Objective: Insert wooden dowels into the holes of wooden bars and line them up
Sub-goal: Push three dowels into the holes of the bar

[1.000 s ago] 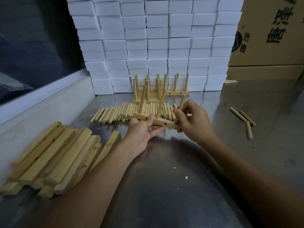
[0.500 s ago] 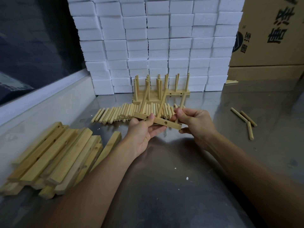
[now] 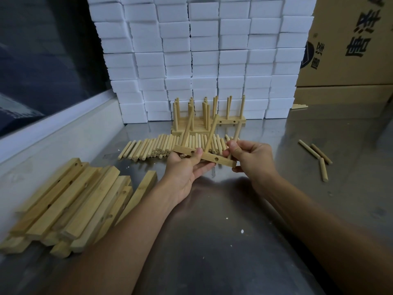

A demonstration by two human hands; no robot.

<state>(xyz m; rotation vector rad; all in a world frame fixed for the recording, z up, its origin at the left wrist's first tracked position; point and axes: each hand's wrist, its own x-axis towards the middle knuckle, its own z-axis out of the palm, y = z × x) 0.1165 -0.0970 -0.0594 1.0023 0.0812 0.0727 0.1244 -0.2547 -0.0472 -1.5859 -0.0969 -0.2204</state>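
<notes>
My left hand (image 3: 187, 169) holds a wooden bar (image 3: 221, 160) from below, thumb on its top face, above the steel table. Two dowels stand tilted in the bar's left and middle holes. At the bar's right end my right hand (image 3: 251, 160) pinches a third dowel (image 3: 238, 130). A row of loose dowels (image 3: 161, 146) lies just behind the hands. Finished bars with upright dowels (image 3: 204, 116) stand lined up further back. A pile of bare bars (image 3: 70, 205) lies at the left.
A wall of stacked white blocks (image 3: 204, 56) closes the back. Cardboard boxes (image 3: 348, 43) stand at the back right. Three stray dowels (image 3: 316, 154) lie on the steel table (image 3: 234, 241) to the right. A raised ledge (image 3: 53, 124) runs along the left.
My right hand has turned and shifted its grip on the third dowel at the bar's right end. The bar has tilted a little, with its side holes now facing me.
</notes>
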